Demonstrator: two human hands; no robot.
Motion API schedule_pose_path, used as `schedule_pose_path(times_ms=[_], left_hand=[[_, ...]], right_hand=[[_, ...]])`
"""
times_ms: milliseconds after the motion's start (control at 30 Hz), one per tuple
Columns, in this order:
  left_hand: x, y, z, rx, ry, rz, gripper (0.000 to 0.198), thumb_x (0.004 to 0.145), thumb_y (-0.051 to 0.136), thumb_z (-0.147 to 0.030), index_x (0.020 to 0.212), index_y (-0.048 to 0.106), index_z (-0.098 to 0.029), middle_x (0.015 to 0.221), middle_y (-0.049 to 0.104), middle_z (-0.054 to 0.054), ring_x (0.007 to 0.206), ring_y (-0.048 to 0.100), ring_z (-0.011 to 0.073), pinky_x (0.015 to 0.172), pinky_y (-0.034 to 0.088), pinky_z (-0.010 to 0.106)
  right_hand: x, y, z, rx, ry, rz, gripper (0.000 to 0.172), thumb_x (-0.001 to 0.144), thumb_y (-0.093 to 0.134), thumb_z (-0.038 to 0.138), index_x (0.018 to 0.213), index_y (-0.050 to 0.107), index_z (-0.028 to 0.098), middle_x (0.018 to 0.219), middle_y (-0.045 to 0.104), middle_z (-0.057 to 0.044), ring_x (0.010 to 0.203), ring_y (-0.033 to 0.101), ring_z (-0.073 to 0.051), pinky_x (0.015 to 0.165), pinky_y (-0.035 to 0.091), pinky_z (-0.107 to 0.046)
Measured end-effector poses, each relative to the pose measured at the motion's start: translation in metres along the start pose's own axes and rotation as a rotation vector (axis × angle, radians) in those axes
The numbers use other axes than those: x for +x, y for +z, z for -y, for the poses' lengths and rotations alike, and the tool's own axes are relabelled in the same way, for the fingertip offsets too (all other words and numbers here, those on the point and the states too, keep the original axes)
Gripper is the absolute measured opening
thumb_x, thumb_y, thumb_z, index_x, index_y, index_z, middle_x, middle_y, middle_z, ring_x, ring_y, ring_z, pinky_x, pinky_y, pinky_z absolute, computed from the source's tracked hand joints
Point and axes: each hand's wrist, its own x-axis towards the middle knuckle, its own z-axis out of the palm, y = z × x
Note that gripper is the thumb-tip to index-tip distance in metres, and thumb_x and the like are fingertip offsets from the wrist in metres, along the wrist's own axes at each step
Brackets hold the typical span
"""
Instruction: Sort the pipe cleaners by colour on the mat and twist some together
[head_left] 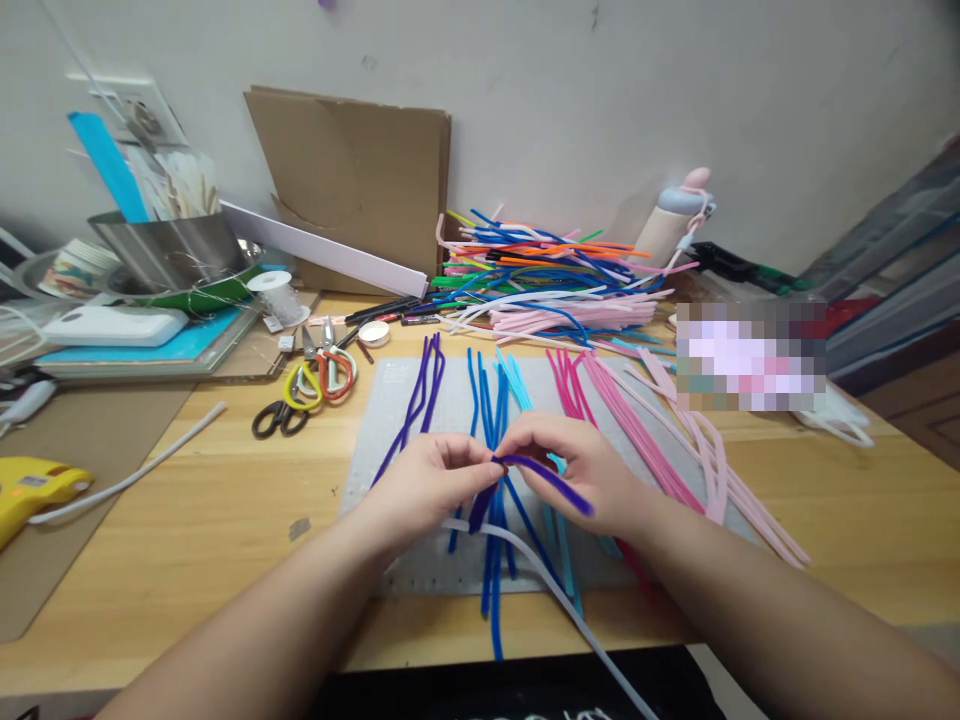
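My left hand [442, 480] and my right hand [574, 455] meet over the middle of the mat, fingertips pinched together on one bent purple pipe cleaner [551, 478]. One end of it sticks out to the right across my right palm, and another part hangs down below the pinch. Beneath my hands lie blue pipe cleaners [495, 580], with purple pipe cleaners [421, 395] to the left. Light blue pipe cleaners [514, 380], dark pink pipe cleaners [568, 385] and pink pipe cleaners [645, 435] spread to the right. The grey cutting mat [390, 400] lies under them.
A pile of mixed pipe cleaners [555, 270] lies at the back, near a bottle [671, 220]. Scissors [330, 372] and a spool [274, 297] are left of the mat. A yellow glue gun [41, 488] sits far left. A white cord [555, 575] crosses the front.
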Motion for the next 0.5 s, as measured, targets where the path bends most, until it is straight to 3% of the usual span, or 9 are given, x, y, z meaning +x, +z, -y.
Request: schedule_pose_path(times_ms=[133, 233, 333, 500], left_hand=[[-0.0012, 0.0013, -0.0003, 0.052, 0.028, -0.039, 0.018, 0.072, 0.066, -0.031, 0.074, 0.062, -0.013, 0.062, 0.057, -0.002, 0.05, 0.044, 0.0051, 0.048, 0.032, 0.019], [-0.0014, 0.0036, -0.0005, 0.087, 0.012, -0.045, 0.016, 0.073, 0.064, -0.03, 0.075, 0.062, -0.014, 0.058, 0.055, -0.003, 0.048, 0.046, 0.0059, 0.047, 0.035, 0.019], [-0.0016, 0.0051, -0.0003, 0.098, 0.013, -0.043, 0.016, 0.075, 0.062, -0.031, 0.074, 0.061, -0.015, 0.056, 0.055, -0.004, 0.046, 0.047, 0.0063, 0.046, 0.036, 0.019], [-0.0016, 0.0049, 0.0023, 0.122, 0.056, -0.048, 0.016, 0.075, 0.061, -0.03, 0.073, 0.06, -0.015, 0.055, 0.055, -0.004, 0.046, 0.047, 0.0062, 0.045, 0.036, 0.019]], right_hand=[[0.0034, 0.0008, 0.0015, 0.519, 0.417, -0.091, 0.011, 0.079, 0.052, 0.026, 0.085, 0.056, 0.017, 0.072, 0.054, 0.0, 0.055, 0.048, -0.008, 0.047, 0.034, -0.02], [0.0043, 0.0007, 0.0022, 0.751, 0.596, 0.025, 0.016, 0.075, 0.06, 0.029, 0.083, 0.054, 0.017, 0.068, 0.051, 0.002, 0.051, 0.045, -0.006, 0.042, 0.025, -0.017], [0.0037, 0.0, 0.003, 0.856, 0.674, 0.134, 0.02, 0.071, 0.066, 0.026, 0.082, 0.051, 0.017, 0.062, 0.049, 0.003, 0.047, 0.041, -0.005, 0.04, 0.019, -0.016], [0.0026, 0.0009, 0.0001, 0.933, 0.693, 0.166, 0.018, 0.073, 0.065, 0.025, 0.079, 0.049, 0.018, 0.058, 0.048, 0.004, 0.045, 0.036, -0.004, 0.039, 0.016, -0.015]])
